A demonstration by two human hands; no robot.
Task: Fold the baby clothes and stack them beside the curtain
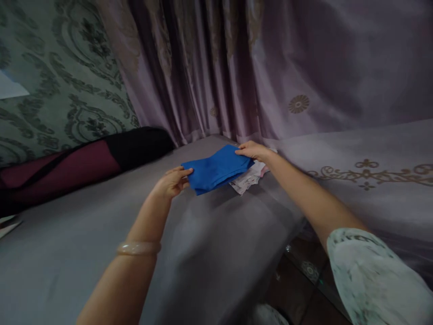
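Pale bangle (138, 248) on left wrist, patterned sleeve (372, 280) on right arm. Folded stack: blue cloth (216, 169) lying on grey sheet (101, 234) near curtain (203, 67), partly over printed cloth (248, 179). Left hand (172, 183) pinches its near-left edge; right hand (252, 151) closed on far-right corner. Judged light, soft, floppy: support opposite edges so folds hold

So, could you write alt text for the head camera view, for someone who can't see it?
A folded blue cloth sits on a grey-covered surface, the left hand pinching its near end and the right hand resting on its far end. A white patterned cloth lies partly under it, with mauve curtains behind.
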